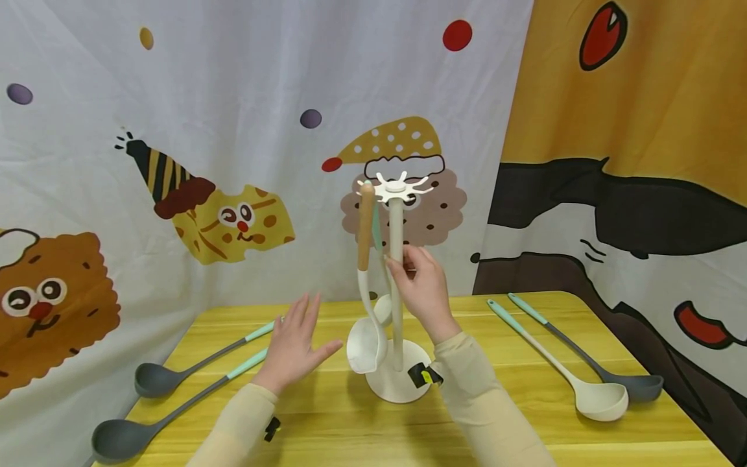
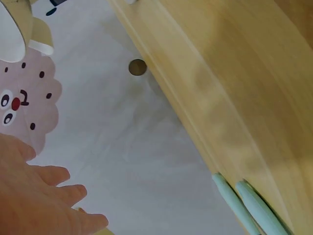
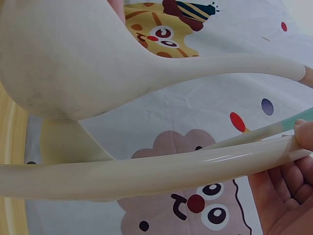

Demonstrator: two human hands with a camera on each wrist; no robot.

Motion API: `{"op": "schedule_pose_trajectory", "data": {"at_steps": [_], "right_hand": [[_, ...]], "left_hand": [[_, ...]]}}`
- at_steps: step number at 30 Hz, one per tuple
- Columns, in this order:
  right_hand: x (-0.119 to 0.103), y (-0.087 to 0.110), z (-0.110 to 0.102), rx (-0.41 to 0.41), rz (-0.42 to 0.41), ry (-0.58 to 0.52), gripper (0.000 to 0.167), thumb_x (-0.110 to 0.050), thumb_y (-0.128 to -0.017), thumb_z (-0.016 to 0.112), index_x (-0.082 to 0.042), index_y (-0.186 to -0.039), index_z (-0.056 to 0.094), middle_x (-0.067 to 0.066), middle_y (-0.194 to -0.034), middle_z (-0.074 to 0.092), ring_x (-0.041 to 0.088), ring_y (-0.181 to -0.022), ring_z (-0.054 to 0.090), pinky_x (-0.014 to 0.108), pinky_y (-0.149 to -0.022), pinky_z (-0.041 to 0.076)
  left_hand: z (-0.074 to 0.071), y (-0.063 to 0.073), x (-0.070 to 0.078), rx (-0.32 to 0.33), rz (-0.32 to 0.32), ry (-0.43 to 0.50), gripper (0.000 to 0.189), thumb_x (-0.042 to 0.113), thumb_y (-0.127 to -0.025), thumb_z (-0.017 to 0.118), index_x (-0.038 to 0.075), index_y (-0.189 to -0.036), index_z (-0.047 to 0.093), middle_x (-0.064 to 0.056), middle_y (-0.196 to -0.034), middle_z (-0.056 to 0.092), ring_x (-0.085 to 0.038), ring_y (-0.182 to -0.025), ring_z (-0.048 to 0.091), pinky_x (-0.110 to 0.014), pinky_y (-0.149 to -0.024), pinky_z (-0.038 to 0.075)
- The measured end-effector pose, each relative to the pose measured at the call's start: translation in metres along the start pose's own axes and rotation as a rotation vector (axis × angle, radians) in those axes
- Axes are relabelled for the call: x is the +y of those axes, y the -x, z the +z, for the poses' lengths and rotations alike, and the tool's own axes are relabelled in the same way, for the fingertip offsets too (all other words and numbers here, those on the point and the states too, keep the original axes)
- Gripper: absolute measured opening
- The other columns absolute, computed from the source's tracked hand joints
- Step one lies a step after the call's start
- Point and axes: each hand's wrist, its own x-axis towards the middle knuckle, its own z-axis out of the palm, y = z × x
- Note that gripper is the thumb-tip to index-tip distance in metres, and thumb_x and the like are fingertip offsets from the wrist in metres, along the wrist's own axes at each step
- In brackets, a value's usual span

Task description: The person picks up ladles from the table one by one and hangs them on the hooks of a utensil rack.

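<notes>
A white rotating-style utensil stand (image 1: 396,224) with a ring of hooks at its top stands upright on a round base. My right hand (image 1: 424,288) grips its pole (image 3: 195,164), with the thumb on one side and curled fingers on the other. Hanging on the stand's left side is a white ladle with a wooden handle (image 1: 365,227). Behind it hangs another pale utensil with a mint handle (image 1: 377,227), its bowl partly hidden. My left hand (image 1: 294,347), fingers spread, is held over the table left of the stand and grasps nothing; its fingers (image 2: 58,196) show in the left wrist view.
Two grey ladles with mint handles, one farther back (image 1: 157,379) and one nearer (image 1: 125,440), lie on the wooden table (image 1: 327,441) at left. A cream ladle (image 1: 601,400) and another grey ladle (image 1: 639,387) lie at right. A cartoon-printed curtain (image 1: 251,84) hangs behind.
</notes>
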Motion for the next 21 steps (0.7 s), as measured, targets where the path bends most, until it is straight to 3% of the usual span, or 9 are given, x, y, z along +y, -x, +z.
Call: {"op": "schedule_pose_trajectory", "data": {"at_steps": [21], "right_hand": [[0.002, 0.0, 0.001, -0.003, 0.01, -0.004, 0.016, -0.016, -0.096, 0.067, -0.003, -0.104, 0.068, 0.01, -0.093, 0.06, 0.024, -0.085, 0.061, 0.036, -0.075, 0.057]], "left_hand": [[0.0, 0.012, -0.026, -0.128, -0.121, -0.087, 0.101, 0.071, -0.086, 0.056, 0.008, -0.157, 0.024, -0.026, -0.159, 0.019, -0.05, -0.144, 0.016, -0.076, -0.107, 0.008]]}}
